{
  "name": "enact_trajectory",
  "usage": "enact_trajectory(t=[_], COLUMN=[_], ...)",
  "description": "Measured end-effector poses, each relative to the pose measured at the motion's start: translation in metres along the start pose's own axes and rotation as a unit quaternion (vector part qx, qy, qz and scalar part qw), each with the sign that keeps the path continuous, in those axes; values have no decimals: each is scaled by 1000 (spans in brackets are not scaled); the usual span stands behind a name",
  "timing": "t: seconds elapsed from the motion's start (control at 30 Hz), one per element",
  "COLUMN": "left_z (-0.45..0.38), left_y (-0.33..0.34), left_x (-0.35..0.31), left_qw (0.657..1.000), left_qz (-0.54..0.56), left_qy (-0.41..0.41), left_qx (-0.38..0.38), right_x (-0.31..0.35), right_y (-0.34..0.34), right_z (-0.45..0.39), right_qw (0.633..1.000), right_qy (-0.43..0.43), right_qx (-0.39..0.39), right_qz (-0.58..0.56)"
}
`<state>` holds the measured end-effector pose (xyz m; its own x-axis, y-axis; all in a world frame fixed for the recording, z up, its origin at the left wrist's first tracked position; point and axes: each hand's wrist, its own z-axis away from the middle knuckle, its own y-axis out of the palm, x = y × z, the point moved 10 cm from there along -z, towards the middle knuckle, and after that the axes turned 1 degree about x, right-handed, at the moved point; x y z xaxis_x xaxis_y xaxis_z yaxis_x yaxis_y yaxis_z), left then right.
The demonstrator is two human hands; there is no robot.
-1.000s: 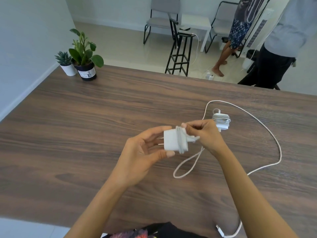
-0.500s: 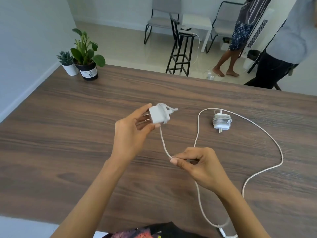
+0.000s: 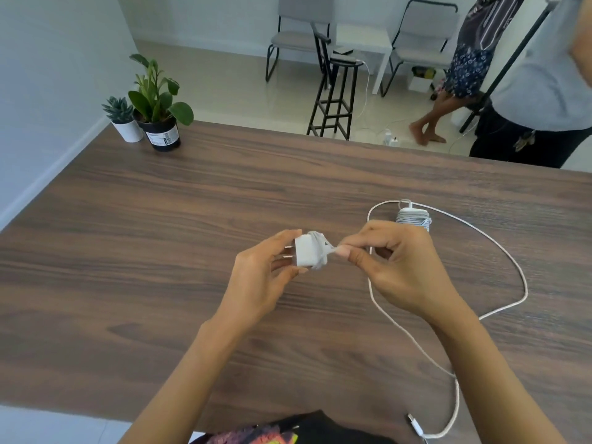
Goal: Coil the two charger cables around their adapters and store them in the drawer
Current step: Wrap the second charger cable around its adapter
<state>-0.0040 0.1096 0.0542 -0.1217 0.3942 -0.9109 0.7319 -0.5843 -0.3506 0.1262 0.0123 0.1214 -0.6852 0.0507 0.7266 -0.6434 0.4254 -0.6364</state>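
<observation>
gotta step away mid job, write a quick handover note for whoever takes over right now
Left hand: holds the white adapter above the table, prongs pointing left.
Right hand: pinches the cable right beside the adapter.
Done: second adapter lies on the table with its cable wound round it. A few turns are on the held adapter.
Left: most of this cable lies loose in a big loop on the table, its plug end at the near edge. Finish winding, then store both; no drawer is in view.
</observation>
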Motion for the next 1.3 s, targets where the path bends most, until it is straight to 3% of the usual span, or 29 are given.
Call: enact_trajectory(t=[0.2, 0.33, 0.47, 0.63, 0.77, 0.93, 1.03, 1.3], left_z=[15, 22, 18, 0, -15, -24, -22, -12], left_y=[19, 16, -2, -31, -49, -41, -35, -22], left_x=[-5, -18, -32, -31, -23, -9, -9, -3], left_qw=[995, 979, 964, 964, 971, 984, 990, 998], left_qz=[58, 168, 251, 248, 185, 83, 16, -27], left_qy=[-22, -62, -69, -62, -57, -52, -11, 4], left_qx=[71, 97, 45, -69, -138, -151, -136, -53], right_x=[-31, -59, -90, -103, -86, -35, -12, 0], right_y=[10, 24, 42, 67, 68, 53, 37, 9], right_z=[-23, -23, -9, 19, 33, 34, 30, 8], right_qw=[998, 976, 942, 924, 944, 990, 998, 999], right_qy=[56, 126, 199, 266, 226, 87, 35, 2], right_qx=[-11, -5, -22, -8, -24, -16, -21, -42], right_qz=[-6, -176, -268, -276, -241, -110, -56, 5])
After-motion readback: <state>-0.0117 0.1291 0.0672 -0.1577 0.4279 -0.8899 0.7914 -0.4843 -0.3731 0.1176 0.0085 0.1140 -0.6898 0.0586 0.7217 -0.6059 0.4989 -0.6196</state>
